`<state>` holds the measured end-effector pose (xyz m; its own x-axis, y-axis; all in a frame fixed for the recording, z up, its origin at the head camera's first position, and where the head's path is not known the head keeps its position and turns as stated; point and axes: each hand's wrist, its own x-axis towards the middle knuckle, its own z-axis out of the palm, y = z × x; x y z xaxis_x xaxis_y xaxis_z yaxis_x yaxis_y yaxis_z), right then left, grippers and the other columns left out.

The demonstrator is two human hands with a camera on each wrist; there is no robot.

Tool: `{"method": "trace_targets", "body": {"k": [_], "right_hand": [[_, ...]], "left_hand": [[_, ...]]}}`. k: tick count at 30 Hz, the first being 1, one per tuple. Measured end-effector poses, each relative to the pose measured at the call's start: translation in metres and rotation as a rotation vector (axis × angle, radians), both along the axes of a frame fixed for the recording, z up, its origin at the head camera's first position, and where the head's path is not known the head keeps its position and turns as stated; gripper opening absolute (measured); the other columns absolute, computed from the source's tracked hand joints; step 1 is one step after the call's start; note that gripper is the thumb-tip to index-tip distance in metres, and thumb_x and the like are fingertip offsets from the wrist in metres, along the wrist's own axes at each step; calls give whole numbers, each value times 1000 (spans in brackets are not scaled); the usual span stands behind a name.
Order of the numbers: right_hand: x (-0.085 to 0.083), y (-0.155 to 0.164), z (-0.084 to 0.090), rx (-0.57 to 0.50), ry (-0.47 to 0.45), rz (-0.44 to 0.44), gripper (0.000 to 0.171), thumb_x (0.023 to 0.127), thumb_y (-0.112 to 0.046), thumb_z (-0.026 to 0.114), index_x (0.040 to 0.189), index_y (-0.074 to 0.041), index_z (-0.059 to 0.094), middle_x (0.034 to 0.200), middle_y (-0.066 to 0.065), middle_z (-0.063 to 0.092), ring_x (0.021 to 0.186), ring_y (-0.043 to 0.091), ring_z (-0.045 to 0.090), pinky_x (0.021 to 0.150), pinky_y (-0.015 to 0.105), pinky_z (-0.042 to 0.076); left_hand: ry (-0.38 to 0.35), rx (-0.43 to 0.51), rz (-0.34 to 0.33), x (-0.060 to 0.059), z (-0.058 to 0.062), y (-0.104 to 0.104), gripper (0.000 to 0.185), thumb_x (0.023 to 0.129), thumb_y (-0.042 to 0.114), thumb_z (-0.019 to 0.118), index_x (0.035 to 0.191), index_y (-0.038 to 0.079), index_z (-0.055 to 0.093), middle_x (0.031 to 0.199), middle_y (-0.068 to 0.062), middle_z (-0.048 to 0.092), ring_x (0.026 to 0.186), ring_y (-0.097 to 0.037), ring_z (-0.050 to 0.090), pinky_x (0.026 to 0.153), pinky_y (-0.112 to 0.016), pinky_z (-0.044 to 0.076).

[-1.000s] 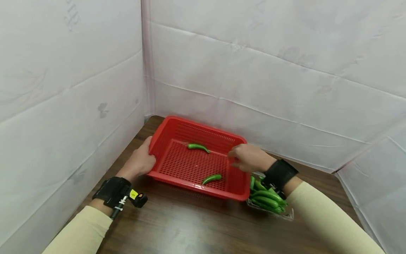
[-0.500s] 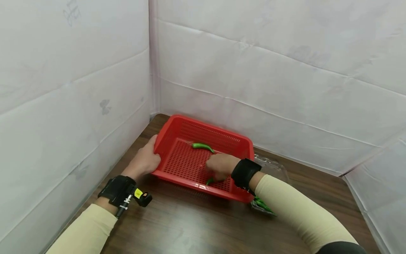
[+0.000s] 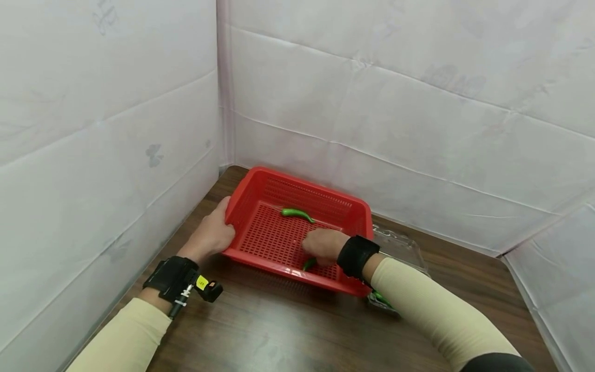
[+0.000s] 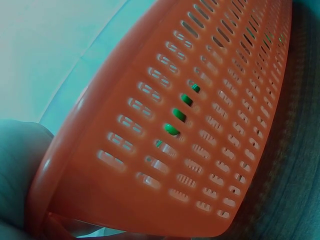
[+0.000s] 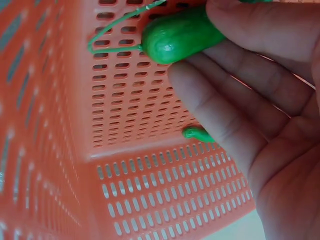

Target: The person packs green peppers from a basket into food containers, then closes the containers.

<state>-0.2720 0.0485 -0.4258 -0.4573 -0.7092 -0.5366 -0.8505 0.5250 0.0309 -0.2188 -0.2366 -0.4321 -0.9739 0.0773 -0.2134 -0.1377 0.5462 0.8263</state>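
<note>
A red slotted basket (image 3: 246, 191) stands on the dark wooden table. My left hand (image 3: 213, 233) grips its left rim; in the left wrist view the basket wall (image 4: 210, 165) fills the frame. My right hand (image 3: 321, 245) reaches down inside the basket near its front wall. In the right wrist view its fingers (image 5: 235, 105) pinch a green pepper (image 5: 180, 37) by the stem end, and another pepper (image 5: 196, 133) lies on the basket floor behind them. A green pepper (image 3: 309, 264) pokes out under the hand, and one more pepper (image 3: 297, 214) lies toward the back.
A clear plastic pack (image 3: 400, 245) with several green peppers (image 3: 382, 298) sits just right of the basket, partly hidden by my right forearm. White sheet walls close in the left and back sides. Bare table (image 3: 279, 330) stretches in front of the basket.
My right hand has moved from above the basket's right rim leftward and down into the basket, near the front pepper. The left hand keeps hold of the left rim.
</note>
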Motion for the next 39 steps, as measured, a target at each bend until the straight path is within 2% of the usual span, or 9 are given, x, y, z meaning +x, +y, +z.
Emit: {"method": "trace_targets", "body": {"k": [7, 14, 21, 27, 32, 39], "right_hand": [[-1, 2, 11, -5, 42, 23, 30, 89, -3, 72, 71, -19, 55, 68, -7, 46, 64, 10, 38, 62, 25, 36], [-4, 9, 29, -63, 76, 5, 17, 86, -7, 77, 76, -17, 68, 67, -7, 55, 62, 8, 46, 62, 23, 42], [-8, 21, 53, -122, 77, 7, 16, 86, -2, 74, 75, -14, 74, 63, -5, 60, 58, 7, 44, 57, 22, 39], [-9, 32, 67, -143, 109, 53, 20, 87, -2, 72, 73, -15, 72, 62, -5, 61, 57, 7, 46, 56, 21, 40], [-9, 42, 74, -204, 129, 70, 19, 85, -2, 74, 72, -15, 71, 62, -5, 61, 58, 8, 47, 57, 23, 43], [-5, 55, 83, -280, 103, 40, 22, 88, -6, 77, 71, -17, 70, 61, -7, 58, 56, 5, 44, 57, 22, 43]], "left_hand": [[9, 7, -7, -1, 0, 0, 74, 96, -3, 41, 164, 15, 18, 132, -28, 61, 105, -36, 70, 76, -35, 55], [6, -19, -11, -4, -2, -1, 74, 97, -1, 42, 165, 15, 18, 131, -28, 61, 103, -32, 68, 79, -37, 54], [-2, -19, -15, -6, -4, -3, 72, 96, 0, 41, 163, 14, 19, 132, -27, 61, 103, -32, 69, 76, -35, 54], [-22, -23, -11, -8, -5, -6, 72, 97, 0, 42, 164, 14, 18, 134, -27, 61, 103, -33, 70, 74, -34, 54], [-32, -31, -6, -11, -6, -11, 74, 97, 1, 41, 165, 14, 15, 134, -28, 60, 103, -33, 70, 73, -33, 55], [-28, -32, -10, -14, -7, -17, 73, 97, 1, 41, 164, 14, 16, 135, -28, 60, 102, -33, 71, 73, -33, 55]]}}
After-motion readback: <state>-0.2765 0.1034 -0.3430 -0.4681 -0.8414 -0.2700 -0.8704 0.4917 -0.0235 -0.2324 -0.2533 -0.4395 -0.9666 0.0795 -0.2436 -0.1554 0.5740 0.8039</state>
